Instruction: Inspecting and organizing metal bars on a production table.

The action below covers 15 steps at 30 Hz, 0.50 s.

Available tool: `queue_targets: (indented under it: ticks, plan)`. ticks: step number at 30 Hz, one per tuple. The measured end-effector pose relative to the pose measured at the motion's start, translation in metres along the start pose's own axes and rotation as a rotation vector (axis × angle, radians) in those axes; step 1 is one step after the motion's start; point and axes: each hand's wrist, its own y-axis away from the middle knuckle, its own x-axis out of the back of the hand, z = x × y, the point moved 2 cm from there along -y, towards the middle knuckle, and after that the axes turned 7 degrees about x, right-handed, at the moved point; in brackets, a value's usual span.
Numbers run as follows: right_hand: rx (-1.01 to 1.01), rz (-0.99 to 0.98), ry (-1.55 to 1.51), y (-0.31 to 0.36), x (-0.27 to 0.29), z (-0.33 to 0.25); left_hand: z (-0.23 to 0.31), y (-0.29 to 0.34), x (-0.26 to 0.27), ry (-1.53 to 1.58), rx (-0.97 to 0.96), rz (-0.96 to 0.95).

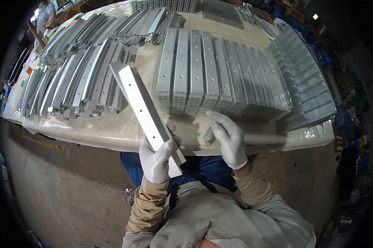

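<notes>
My left hand [154, 162], in a white glove, is closed round the lower part of a silver aluminium profile [141, 108] with small holes along its face. The profile slants up and away to the left, over the table's near edge. Another profile [116, 69] shows partly behind it, in the same grip. To the right, my gloved right hand [231, 144] hovers by the table edge, its fingers bent and apart with nothing visible in them. Just beyond it stands a neat stack of drilled profiles [213, 82] in rows, with clear plastic film about them.
Loose profiles [74, 82] lie in heaps on the left of the table [83, 130]. A ribbed, translucent plastic tray [304, 78] leans at the right. A flat grey sheet [223, 14] and thin metal rods [259, 25] are farther back. Another person [45, 16] is at far left.
</notes>
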Motion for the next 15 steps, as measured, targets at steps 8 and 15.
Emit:
queue_targets:
  ticks: [8, 15]
  plan:
    - [0.406, -0.138, 0.404, 0.005, -0.010, -0.046, 0.029, 0.001, -0.012, 0.076, -0.038, -0.106]
    - [0.212, -0.076, 0.227, 0.029, -0.038, -0.030, 0.017, 0.007, -0.035, 0.122, 0.060, -0.100]
